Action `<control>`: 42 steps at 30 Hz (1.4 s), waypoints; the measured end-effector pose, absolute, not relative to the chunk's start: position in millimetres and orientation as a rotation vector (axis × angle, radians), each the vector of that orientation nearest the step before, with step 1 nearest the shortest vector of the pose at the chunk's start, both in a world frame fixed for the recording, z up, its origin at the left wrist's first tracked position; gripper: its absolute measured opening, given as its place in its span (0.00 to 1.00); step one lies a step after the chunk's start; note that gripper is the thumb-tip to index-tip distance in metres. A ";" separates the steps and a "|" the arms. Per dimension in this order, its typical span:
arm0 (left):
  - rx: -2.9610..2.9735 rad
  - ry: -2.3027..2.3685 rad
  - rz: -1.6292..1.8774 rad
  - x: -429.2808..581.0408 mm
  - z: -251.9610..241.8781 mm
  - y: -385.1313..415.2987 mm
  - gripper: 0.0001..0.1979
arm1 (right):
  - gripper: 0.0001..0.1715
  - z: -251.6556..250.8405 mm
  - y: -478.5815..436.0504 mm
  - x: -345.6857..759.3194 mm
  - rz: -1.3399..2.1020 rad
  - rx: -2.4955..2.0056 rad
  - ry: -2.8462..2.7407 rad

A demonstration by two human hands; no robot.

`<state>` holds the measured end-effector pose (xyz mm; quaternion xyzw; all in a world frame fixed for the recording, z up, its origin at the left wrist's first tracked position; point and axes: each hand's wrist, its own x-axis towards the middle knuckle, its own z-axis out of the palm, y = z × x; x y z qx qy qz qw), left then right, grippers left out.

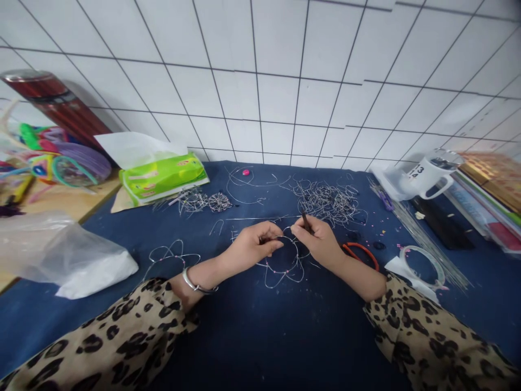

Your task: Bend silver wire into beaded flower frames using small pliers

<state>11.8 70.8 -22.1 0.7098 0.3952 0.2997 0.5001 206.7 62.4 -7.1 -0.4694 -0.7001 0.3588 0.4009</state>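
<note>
At far left I see a red thermos [57, 103], then a clear plastic bag [44, 239] with something white inside, and a green tissue pack [163, 176], one sheet poking out. My left hand [252, 243] pinches the beaded wire flower [287, 271], which is between both hands over the blue cloth [244, 336]; my right hand [319, 239] grips a dark tool [305, 220]. Farther right is a white mug [432, 175], contents hidden.

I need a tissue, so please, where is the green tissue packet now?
In the head view, the green tissue packet lies left of centre, between the red cylinder and the small wire bundles.
</note>
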 end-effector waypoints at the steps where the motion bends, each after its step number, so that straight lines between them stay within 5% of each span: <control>1: 1.633 0.949 0.733 11.5 -22.8 71.8 0.09 | 0.11 -7.3 63.3 207.6 0.908 -1.197 -1.749; 8: 1.361 0.968 0.791 9.3 -21.2 75.7 0.09 | 0.11 -9.3 65.4 208.2 0.912 -1.207 -1.683; 42: 1.903 0.852 0.791 5.1 -18.2 75.3 0.08 | 0.14 -10.2 68.2 210.9 1.242 -1.127 -1.763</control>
